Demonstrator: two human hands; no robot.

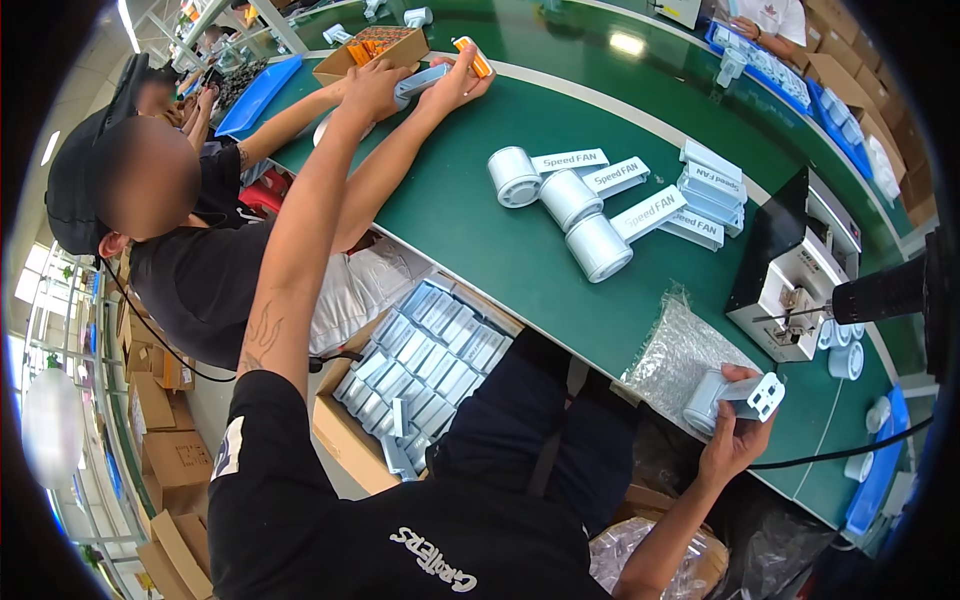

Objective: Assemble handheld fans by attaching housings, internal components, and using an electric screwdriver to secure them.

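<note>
My right hand (735,430), at the table's front edge, is closed round a light blue handheld fan (705,402). The open end of its handle points right. My left arm stretches far to the upper left, across a co-worker's arms. My left hand (375,95) is beside an open carton of orange cells (372,48); its fingers are curled, and what they hold is hidden. Close to it is a grey-blue handle (420,82). The co-worker's hand (460,85) is next to that handle, with an orange-and-white piece (473,57) at its fingers.
Several fans (570,200) with printed handles lie mid-table. Bubble wrap (690,340) lies by my right hand. A black-and-white machine (800,265) and a dark tool (880,290) stand at right. Below the table edge is a carton packed with fan parts (420,360). A co-worker (190,270) sits left.
</note>
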